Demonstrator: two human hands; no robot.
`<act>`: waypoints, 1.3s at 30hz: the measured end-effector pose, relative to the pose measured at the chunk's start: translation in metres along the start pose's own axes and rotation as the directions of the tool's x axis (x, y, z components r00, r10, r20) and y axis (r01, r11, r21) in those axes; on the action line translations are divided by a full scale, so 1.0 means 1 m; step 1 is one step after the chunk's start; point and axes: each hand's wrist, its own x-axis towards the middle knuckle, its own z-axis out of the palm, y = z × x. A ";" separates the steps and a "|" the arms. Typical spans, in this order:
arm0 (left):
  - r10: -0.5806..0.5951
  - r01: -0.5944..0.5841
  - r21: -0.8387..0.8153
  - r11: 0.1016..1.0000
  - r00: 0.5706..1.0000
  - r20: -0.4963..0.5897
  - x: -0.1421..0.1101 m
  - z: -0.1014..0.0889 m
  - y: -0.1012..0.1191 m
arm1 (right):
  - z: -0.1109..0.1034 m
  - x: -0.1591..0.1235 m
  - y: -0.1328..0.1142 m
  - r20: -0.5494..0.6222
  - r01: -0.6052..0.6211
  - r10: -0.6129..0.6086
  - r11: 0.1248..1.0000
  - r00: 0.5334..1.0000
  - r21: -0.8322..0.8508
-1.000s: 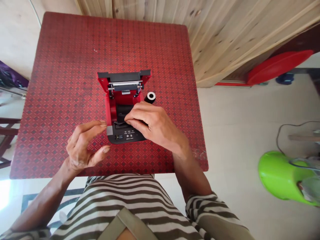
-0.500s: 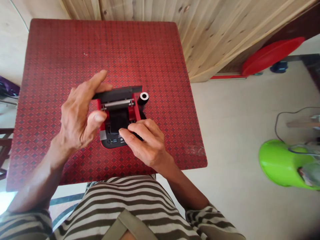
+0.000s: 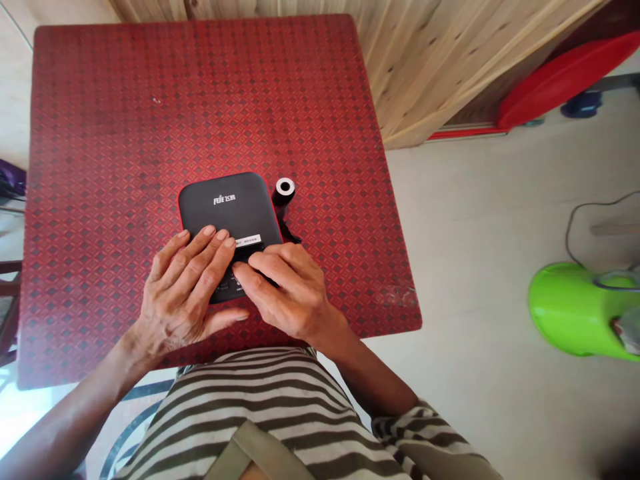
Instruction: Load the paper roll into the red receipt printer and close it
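A black and red receipt printer (image 3: 220, 212) lies on the table with its lid down. White lettering and a white label show on the lid. My left hand (image 3: 183, 293) rests flat over the lid's near left part, fingers stretched out and thumb apart. At the printer's near right edge, the thumb and forefinger of my right hand (image 3: 287, 287) are pinched on a black strip (image 3: 249, 253) at the paper slot; its far end is hidden by the fingers. Just right of the printer stands a small roll (image 3: 285, 192) with a white ringed end and black side.
The table (image 3: 200, 113) has a red patterned cover. Beyond it rises a wooden panel wall (image 3: 415, 60). On the floor to the right are a bright green bin (image 3: 557, 310), a cable and a red round object (image 3: 565, 83).
The printer's lid, raised before, is now down. My left hand went from beside the raised lid to lying flat on it. My right hand keeps its pinch at the near edge.
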 end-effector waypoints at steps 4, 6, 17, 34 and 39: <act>0.011 -0.011 0.041 0.999 1.000 -0.006 0.002 0.000 0.003 | 0.001 -0.002 -0.001 0.042 -0.037 0.035 0.998 0.999 0.043; 0.008 -0.007 0.056 0.998 1.000 -0.011 0.002 0.001 0.003 | -0.001 -0.001 0.000 0.021 -0.058 0.057 0.995 0.998 0.083; -0.191 0.175 -0.079 0.981 0.924 -0.332 -0.038 0.009 0.011 | 0.010 -0.049 0.071 -0.005 -0.473 0.477 0.873 0.879 0.118; -0.145 0.174 0.046 0.984 0.920 -0.364 -0.056 0.029 0.011 | 0.029 -0.060 0.077 0.142 -0.520 0.530 0.848 0.836 -0.106; -0.141 0.165 0.038 0.986 0.923 -0.359 -0.051 0.027 0.012 | 0.030 -0.061 0.077 0.122 -0.524 0.533 0.846 0.837 -0.097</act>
